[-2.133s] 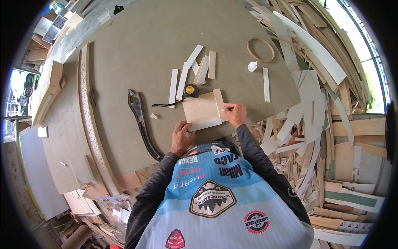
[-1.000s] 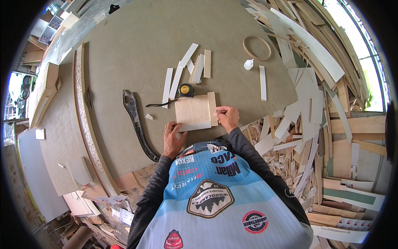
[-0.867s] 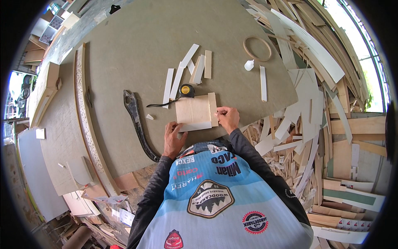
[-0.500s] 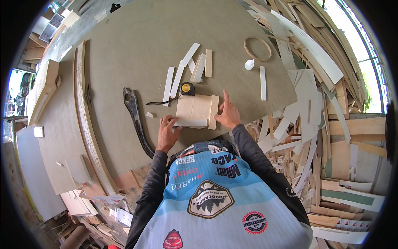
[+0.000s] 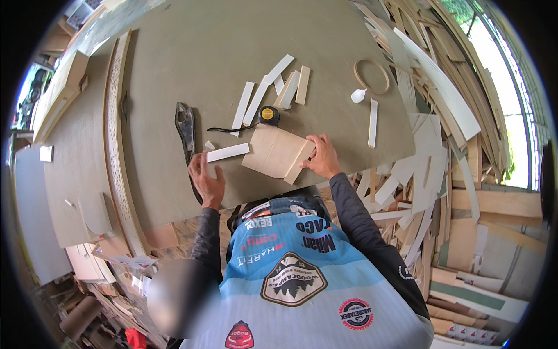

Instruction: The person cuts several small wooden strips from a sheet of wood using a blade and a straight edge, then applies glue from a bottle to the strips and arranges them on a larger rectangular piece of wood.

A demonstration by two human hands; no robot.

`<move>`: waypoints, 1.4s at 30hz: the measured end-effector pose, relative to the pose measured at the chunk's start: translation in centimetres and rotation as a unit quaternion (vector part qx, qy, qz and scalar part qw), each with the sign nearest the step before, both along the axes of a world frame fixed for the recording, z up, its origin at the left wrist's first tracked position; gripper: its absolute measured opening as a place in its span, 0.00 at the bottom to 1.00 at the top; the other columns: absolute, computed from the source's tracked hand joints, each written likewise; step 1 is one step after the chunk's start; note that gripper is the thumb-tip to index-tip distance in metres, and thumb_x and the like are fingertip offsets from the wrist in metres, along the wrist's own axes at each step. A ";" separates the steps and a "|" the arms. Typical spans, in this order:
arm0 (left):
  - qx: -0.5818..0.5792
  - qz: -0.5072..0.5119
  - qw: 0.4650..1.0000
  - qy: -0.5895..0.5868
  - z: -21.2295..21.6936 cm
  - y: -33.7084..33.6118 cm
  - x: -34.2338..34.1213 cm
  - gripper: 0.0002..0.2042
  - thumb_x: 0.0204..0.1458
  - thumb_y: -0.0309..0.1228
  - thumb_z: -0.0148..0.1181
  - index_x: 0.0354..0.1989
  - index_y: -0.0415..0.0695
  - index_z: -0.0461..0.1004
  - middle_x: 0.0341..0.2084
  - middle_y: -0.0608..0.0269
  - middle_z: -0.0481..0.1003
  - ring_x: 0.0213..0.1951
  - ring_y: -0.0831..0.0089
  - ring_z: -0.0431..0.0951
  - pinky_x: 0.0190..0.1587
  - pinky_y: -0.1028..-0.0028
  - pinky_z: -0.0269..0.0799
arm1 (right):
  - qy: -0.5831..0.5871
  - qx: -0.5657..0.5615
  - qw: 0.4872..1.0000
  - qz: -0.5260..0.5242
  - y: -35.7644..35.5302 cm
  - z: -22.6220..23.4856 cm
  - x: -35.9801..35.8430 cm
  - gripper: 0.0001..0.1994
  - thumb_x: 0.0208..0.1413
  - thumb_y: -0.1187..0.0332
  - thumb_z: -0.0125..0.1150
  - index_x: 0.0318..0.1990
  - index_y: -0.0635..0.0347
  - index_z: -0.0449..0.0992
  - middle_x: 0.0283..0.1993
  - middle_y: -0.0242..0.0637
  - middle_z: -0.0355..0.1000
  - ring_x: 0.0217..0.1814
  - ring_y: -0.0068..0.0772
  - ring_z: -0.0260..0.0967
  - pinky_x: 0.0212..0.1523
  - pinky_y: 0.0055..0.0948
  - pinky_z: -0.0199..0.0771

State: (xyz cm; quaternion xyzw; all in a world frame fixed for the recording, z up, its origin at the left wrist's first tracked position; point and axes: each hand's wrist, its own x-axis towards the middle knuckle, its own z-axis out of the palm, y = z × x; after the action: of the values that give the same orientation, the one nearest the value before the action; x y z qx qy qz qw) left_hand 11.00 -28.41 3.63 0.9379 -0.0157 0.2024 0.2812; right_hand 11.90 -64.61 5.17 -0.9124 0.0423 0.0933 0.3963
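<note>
On the table, a thin light-wood board (image 5: 272, 150) lies tilted in front of me. A narrow wood strip (image 5: 295, 166) runs along its right edge. My right hand (image 5: 322, 158) is closed on this strip, thumb near and fingers on the far side. Left of the board lies a white strip (image 5: 228, 153), its right end close to the board's edge. My left hand (image 5: 207, 183) is by its left end, fingers apart, a fingertip at or near the strip. A black and yellow tape measure (image 5: 268, 116) sits at the board's far edge. Beside my left hand lies a long black tool (image 5: 186, 131).
Several white and wood strips (image 5: 270, 87) lie beyond the tape measure. A wooden ring (image 5: 372, 77), a small white bottle-like object (image 5: 358, 96) and a white strip (image 5: 372, 123) are at the right. A long wooden rail (image 5: 114, 145) crosses the left side. Wood offcuts (image 5: 407, 180) are heaped beyond the right edge.
My left hand has moved left, with the white strip now apart from the board. The board has turned clockwise, and my right hand's fingers have closed on its edge strip.
</note>
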 end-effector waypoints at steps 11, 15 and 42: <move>-0.087 -0.204 0.964 0.149 2.7 -9.1 -4.5 0.23 0.50 0.36 0.72 0.53 0.40 0.77 0.48 0.50 0.75 0.51 0.51 0.74 0.55 0.59 0.73 | 0.041 0.275 0.956 -0.098 -1.1 -2.3 -3.1 0.10 0.60 0.79 0.63 0.48 0.71 0.74 0.45 0.42 0.71 0.30 0.33 0.81 0.28 0.26 0.83; -0.108 -0.173 0.966 0.157 2.8 -11.5 -5.8 0.24 0.50 0.36 0.72 0.54 0.40 0.77 0.48 0.51 0.75 0.51 0.52 0.74 0.55 0.59 0.73 | 0.092 0.408 0.906 -0.065 -2.7 -0.7 -2.1 0.09 0.64 0.75 0.60 0.48 0.71 0.73 0.44 0.42 0.72 0.31 0.34 0.81 0.29 0.28 0.84; 0.100 -0.058 0.976 0.185 5.1 -22.7 -7.0 0.15 0.64 0.47 0.56 0.41 0.47 0.71 0.19 0.58 0.75 0.20 0.52 0.79 0.21 0.56 0.72 | 0.107 0.314 0.941 0.064 -6.5 3.9 4.3 0.09 0.63 0.68 0.61 0.36 0.67 0.77 0.26 0.43 0.78 0.22 0.34 0.77 0.23 0.32 0.78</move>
State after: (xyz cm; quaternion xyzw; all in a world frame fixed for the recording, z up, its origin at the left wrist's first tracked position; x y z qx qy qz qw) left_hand 3.96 -51.13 8.70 0.9799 -0.0379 0.0061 0.1957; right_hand 16.20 -71.11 9.08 -0.7274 -0.0057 0.2240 0.6486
